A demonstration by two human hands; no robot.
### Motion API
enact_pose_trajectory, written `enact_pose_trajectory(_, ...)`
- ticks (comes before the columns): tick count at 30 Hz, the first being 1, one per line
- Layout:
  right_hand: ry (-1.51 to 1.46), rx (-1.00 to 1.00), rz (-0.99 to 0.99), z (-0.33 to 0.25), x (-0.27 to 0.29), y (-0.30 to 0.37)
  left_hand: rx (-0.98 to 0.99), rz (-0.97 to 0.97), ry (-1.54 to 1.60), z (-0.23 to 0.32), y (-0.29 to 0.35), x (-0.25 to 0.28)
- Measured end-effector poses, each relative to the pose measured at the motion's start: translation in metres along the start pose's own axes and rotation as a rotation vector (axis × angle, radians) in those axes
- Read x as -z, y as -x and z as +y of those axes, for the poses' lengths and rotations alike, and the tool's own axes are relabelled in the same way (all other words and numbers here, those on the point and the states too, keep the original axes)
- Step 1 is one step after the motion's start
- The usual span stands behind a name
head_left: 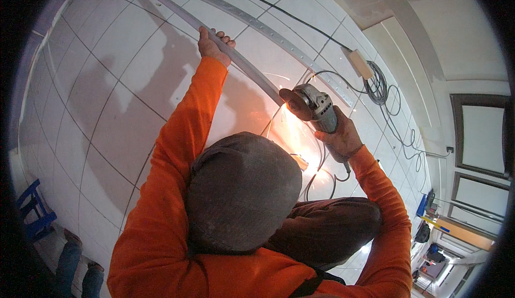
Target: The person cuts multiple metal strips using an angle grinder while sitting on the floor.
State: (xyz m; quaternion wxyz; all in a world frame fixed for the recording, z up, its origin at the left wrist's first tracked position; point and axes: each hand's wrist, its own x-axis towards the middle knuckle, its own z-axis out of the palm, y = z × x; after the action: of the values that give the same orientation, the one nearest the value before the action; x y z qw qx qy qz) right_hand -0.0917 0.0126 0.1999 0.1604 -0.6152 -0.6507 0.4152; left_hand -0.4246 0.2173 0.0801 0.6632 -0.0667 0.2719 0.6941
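My left hand (213,47) is closed round a long, narrow grey metal bar (252,74), which slants from the upper left toward the middle. In my right hand (344,135) is a grey angle grinder (321,110), gripped by its body. The grinder's disc (288,97) is at the bar's near end, and bright orange sparks (294,131) spray down from there toward the floor. Glare hides the exact contact. Beyond the bar, a second long metal strip (263,38) with a row of holes lies on the tiles.
A coiled black cable (377,83) lies at the right beside a light-coloured block (360,65). More cord loops near the grinder. At the far left stands a blue stool (36,212), with another person's legs (75,263) below it. A dark cap (244,191) covers the lower middle.
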Motion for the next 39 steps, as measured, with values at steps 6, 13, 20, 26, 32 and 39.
enact_pose_trajectory(6,0.066,-0.006,-0.015,-0.007,0.002,0.001,-0.007,0.041,-0.019,0.000,0.001,0.000)
enact_pose_trajectory(13,-0.335,-0.085,0.017,-0.020,0.012,0.008,0.013,-0.056,0.032,0.002,0.000,0.008)
enact_pose_trajectory(20,-0.349,-0.111,0.064,-0.024,0.015,0.013,0.043,-0.149,0.130,0.003,0.002,0.009)
enact_pose_trajectory(26,-0.203,-0.106,0.096,-0.017,0.016,0.012,-0.037,0.120,-0.105,0.002,0.003,0.005)
enact_pose_trajectory(32,-0.232,-0.093,0.071,-0.013,0.014,0.013,0.052,0.063,-0.107,0.015,0.007,0.012)
enact_pose_trajectory(39,-0.146,-0.116,0.022,-0.011,0.010,0.015,0.028,-0.043,-0.011,0.015,0.007,-0.009)
